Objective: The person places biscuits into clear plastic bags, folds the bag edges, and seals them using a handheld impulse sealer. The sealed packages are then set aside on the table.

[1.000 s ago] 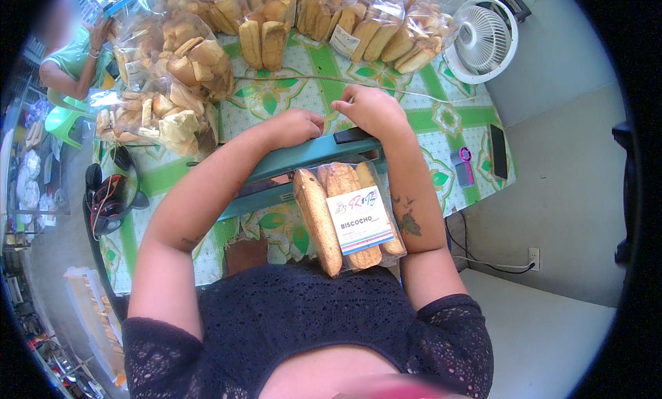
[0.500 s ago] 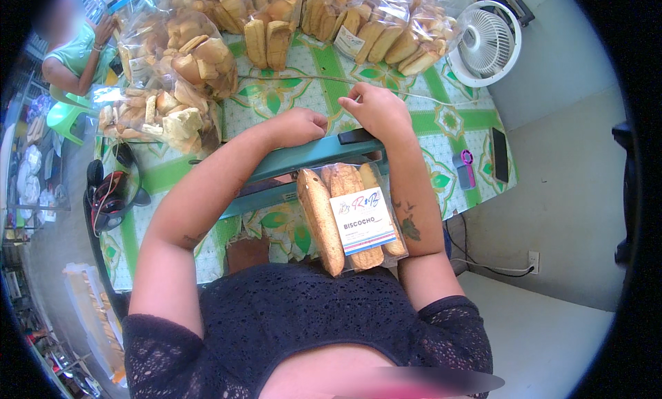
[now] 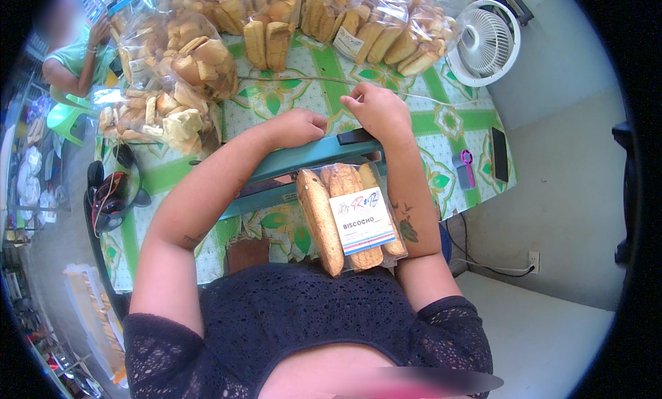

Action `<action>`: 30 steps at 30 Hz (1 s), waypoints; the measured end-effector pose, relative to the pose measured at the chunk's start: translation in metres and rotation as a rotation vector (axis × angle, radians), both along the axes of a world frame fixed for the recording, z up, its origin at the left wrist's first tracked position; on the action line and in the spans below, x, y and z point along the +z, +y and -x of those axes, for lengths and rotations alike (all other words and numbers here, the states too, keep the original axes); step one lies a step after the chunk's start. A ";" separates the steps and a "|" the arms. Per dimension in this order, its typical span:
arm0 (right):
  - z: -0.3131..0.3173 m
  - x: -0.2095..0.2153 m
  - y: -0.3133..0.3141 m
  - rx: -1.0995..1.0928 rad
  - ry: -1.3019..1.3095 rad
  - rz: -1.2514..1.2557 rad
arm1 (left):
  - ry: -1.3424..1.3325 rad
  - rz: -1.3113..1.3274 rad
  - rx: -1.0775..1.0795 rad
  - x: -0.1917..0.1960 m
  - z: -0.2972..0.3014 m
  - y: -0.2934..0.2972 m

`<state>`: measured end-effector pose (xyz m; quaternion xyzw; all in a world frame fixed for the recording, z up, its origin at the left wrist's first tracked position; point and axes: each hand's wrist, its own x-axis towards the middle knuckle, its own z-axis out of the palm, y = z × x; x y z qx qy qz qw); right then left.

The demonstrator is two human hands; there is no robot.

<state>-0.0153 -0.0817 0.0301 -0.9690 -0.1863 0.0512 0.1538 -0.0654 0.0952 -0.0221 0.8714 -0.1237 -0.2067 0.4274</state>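
A clear bag of long toasted bread sticks (image 3: 324, 220) with a white label lies across a teal bar sealer (image 3: 289, 166) on the green floral tablecloth (image 3: 289, 92), its near end against my body. My left hand (image 3: 298, 127) is curled into a fist just past the sealer's bar, touching it. My right hand (image 3: 378, 109) rests over the sealer's black handle (image 3: 355, 136), its fingertips pinched together at the bag's far end. The thin plastic there is hard to make out.
Several clear bags of bread (image 3: 176, 75) are piled along the far and left table edges. A white fan (image 3: 486, 44) stands at the far right. A black phone (image 3: 499, 154) and a purple object (image 3: 467, 168) lie at the right. A helmet (image 3: 107, 202) sits left. A seated person in green (image 3: 72, 61) is far left.
Both hands and the bag keep their places at the sealer; only the view has shifted slightly.
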 end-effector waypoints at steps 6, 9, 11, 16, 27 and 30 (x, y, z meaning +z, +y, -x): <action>0.001 0.000 0.000 -0.016 0.010 -0.001 | 0.009 0.001 0.002 0.003 0.001 0.000; 0.001 0.002 0.001 -0.019 0.016 -0.003 | 0.015 -0.004 0.002 0.005 0.001 0.000; 0.002 0.004 0.001 -0.020 0.017 -0.005 | 0.021 0.005 0.003 0.006 0.002 0.000; 0.002 0.007 0.001 -0.015 0.068 0.005 | 0.013 0.003 0.008 0.004 0.001 0.000; 0.001 0.005 0.001 -0.016 0.046 0.006 | 0.017 -0.005 0.006 0.004 0.001 0.000; 0.001 0.003 0.000 -0.012 0.002 -0.010 | 0.017 -0.005 0.004 0.003 0.000 0.000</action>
